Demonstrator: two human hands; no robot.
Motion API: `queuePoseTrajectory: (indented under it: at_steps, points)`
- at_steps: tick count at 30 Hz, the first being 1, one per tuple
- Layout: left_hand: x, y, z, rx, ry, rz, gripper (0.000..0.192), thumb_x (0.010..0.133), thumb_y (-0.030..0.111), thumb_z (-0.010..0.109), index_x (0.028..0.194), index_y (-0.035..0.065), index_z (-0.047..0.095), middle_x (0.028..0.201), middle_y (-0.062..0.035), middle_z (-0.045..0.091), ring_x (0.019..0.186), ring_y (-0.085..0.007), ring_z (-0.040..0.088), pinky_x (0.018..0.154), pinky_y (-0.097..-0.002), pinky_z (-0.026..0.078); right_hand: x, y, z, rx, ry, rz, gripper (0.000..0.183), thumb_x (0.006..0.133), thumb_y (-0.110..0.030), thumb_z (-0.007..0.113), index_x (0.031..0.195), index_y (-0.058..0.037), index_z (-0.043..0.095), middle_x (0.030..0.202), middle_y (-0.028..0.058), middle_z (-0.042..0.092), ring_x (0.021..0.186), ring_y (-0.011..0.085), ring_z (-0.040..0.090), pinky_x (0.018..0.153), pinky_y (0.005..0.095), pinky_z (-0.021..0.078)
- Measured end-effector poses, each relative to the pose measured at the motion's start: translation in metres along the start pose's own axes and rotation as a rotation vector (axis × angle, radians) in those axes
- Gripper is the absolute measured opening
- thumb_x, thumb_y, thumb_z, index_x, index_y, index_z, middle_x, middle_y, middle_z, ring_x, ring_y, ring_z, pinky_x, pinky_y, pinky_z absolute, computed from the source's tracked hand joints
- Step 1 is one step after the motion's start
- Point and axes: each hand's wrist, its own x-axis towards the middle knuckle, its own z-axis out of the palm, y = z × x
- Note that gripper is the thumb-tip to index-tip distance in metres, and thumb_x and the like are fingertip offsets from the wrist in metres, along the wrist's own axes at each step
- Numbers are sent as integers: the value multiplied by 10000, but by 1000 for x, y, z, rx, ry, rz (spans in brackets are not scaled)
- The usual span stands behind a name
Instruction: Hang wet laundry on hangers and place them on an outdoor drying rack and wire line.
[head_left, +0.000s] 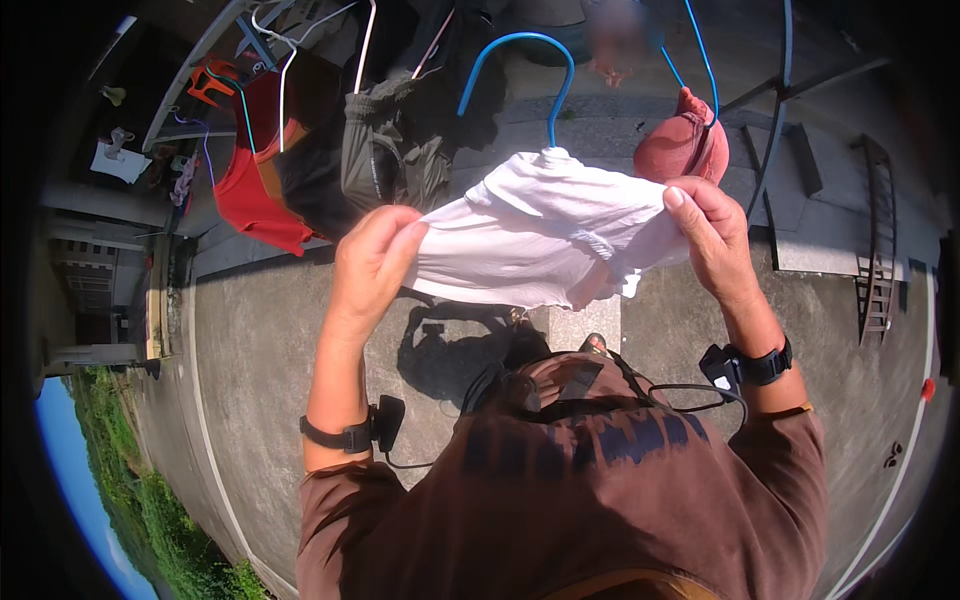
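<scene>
A white cloth garment (510, 247) is stretched sideways in front of me. Its left edge is pinched between the thumb and fingers of my left hand (379, 259). On the other side, my right hand (705, 229) grips its upper right edge the same way. The hook of a blue clothes hanger (564, 67) sticks up from the garment's top, and the rest of that hanger is hidden by cloth. The visible hook end touches no rail. Just beyond my right hand hangs a pink bra (682, 146) on another blue hanger (705, 64).
To the left hang a red and black garment (259, 195) and grey-green trousers (367, 150) on hangers. An orange plastic stool (212, 81) stands farther back. A metal post (784, 82) rises at the right, near a rusty ladder (877, 240) on the concrete ground (262, 360).
</scene>
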Motion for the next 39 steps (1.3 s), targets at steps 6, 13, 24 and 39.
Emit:
queuePoseTrajectory:
  at_steps: [6,13,24,39]
  points:
    - [13,-31,24,-17,50,151,73,722,92,599,748,34,563,653,-95,558,588,-248,553,524,-305,423,6,37,8,-288,294,-101,257,845,-177,514,1033,-2,509,867,77,561,822,136,527,730,254,418]
    - [58,-43,35,-138,11,242,76,734,111,596,749,42,569,670,-75,570,607,-244,562,540,-311,430,1,-4,5,-747,9,-379,218,781,-203,592,891,-15,589,821,104,548,751,243,533,664,297,421]
    - [153,-63,95,81,230,485,515,729,203,625,1174,36,427,1179,-143,439,1089,-296,435,940,-372,318,8,-26,35,110,-74,213,166,828,-169,570,811,-5,586,719,-50,541,679,29,466,587,195,388]
    - [-32,-144,106,-248,-249,-122,195,766,118,555,915,-4,583,989,-128,551,834,-249,576,705,-302,467,157,-8,75,-629,389,-629,123,777,-92,573,731,9,521,594,81,458,522,165,448,492,267,364]
